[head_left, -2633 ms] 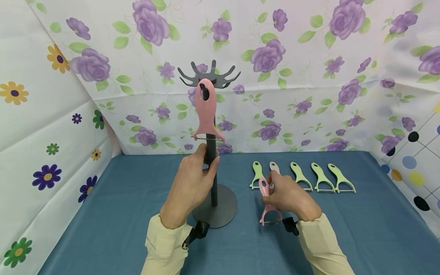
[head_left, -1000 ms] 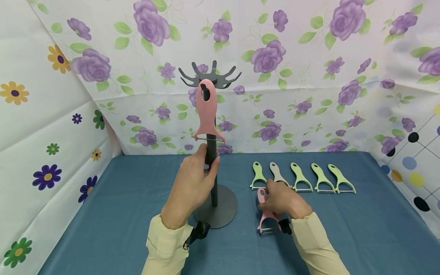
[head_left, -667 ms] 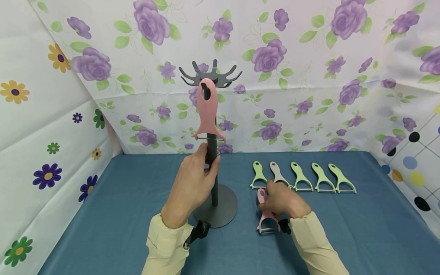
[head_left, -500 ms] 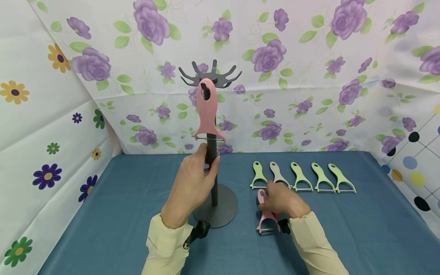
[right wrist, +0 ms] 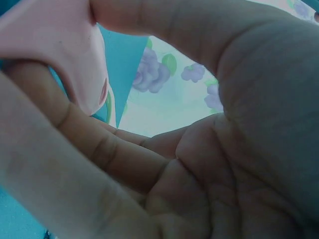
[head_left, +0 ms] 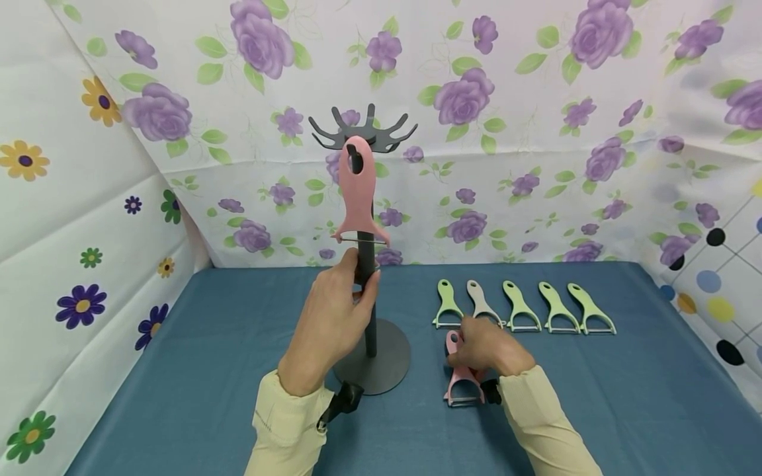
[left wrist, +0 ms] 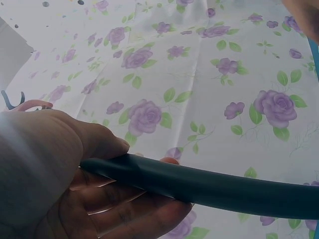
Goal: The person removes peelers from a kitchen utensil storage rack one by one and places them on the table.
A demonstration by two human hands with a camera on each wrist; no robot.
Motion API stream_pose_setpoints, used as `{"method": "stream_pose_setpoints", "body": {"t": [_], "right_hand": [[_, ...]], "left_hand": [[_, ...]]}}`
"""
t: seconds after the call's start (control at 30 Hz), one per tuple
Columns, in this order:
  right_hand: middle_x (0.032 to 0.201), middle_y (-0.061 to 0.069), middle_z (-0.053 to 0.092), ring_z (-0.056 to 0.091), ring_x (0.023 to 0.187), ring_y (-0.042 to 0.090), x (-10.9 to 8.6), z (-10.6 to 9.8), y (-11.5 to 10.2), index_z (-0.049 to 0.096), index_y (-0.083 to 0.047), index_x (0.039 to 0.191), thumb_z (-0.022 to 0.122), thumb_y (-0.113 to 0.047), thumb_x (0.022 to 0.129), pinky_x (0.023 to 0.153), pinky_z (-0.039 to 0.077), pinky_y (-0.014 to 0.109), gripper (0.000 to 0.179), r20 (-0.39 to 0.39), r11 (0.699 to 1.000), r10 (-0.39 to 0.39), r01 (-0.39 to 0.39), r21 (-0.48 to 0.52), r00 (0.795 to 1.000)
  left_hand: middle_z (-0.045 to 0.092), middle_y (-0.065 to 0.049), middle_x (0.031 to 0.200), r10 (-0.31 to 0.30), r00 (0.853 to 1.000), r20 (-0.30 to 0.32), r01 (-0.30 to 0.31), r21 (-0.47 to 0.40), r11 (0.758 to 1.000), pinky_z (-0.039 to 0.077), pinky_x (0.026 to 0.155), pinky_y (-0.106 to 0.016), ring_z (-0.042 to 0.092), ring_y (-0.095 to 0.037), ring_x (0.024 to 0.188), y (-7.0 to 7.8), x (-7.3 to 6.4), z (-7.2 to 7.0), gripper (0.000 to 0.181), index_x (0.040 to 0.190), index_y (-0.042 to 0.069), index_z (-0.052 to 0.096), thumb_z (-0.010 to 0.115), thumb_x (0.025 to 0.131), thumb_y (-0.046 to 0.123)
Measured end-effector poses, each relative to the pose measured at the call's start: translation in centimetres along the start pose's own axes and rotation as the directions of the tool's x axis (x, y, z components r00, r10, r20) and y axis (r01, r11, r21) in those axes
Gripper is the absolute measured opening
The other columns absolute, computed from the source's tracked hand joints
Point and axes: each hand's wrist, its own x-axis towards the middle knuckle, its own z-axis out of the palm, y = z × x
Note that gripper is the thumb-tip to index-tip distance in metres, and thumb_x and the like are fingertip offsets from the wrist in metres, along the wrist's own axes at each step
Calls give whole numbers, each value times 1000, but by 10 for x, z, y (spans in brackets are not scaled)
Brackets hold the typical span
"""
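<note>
My left hand (head_left: 329, 320) grips the dark pole (head_left: 372, 334) of an upright utensil stand; in the left wrist view, thumb and fingers lie around the pole (left wrist: 214, 186). Above that hand, a pink peeler (head_left: 358, 201) hangs by its handle hole from a hook of the stand's crown (head_left: 381, 142). To the right, my right hand (head_left: 494, 345) pinches a second pink peeler (head_left: 462, 375) low over the cloth, blade end towards me. The right wrist view shows this peeler (right wrist: 67, 42) between thumb and fingers. The fingers hide part of its handle.
Behind my right hand lies a row of peelers: a green peeler (head_left: 446, 304), a pale peeler (head_left: 479, 301), and several more green peelers (head_left: 556, 307) to the right. The stand's round base (head_left: 389, 370) rests on the blue tablecloth (head_left: 238, 396). Flowered sheets (head_left: 506, 218) enclose the table.
My right hand has come nearer to me and slightly left with the pink peeler, uncovering more of the pale one; lately it has hardly moved. My left hand keeps its place on the pole.
</note>
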Motion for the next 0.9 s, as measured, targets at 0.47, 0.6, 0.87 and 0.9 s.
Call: {"method": "stream_pose_setpoints", "body": {"t": [0.47,0.6,0.87,0.9], "right_hand": [[69,11,64,65,55,21,5,4,2,62,-6,79,82,-20,86,49,52,31,26,26,1000,26,-26,-14,999],[69,12,63,65,55,21,6,4,2,62,-6,79,81,-21,87,49,52,31,26,32,999,29,-28,-19,999],[68,12,63,66,54,21,7,5,3,63,-6,76,81,-21,88,49,54,32,26,34,1000,25,-25,-13,999],[67,12,64,66,54,21,7,5,3,63,-6,75,81,-21,88,49,54,32,26,32,1000,23,-23,-15,999]], "left_hand": [[67,-7,84,0,1000,2,0,-2,1000,55,63,-29,65,-15,71,0,0,0,14,107,4,57,61,104,17],[66,-7,83,6,1000,-2,-6,-2,1000,54,62,-29,63,-13,69,0,0,0,13,107,4,57,62,104,16],[66,-7,83,6,1000,1,-6,4,1000,55,62,-28,64,-14,70,-1,0,0,15,108,4,57,61,104,18],[66,-7,83,5,1000,2,-5,4,1000,55,62,-28,65,-14,70,-1,0,0,15,108,4,57,61,104,18]]}}
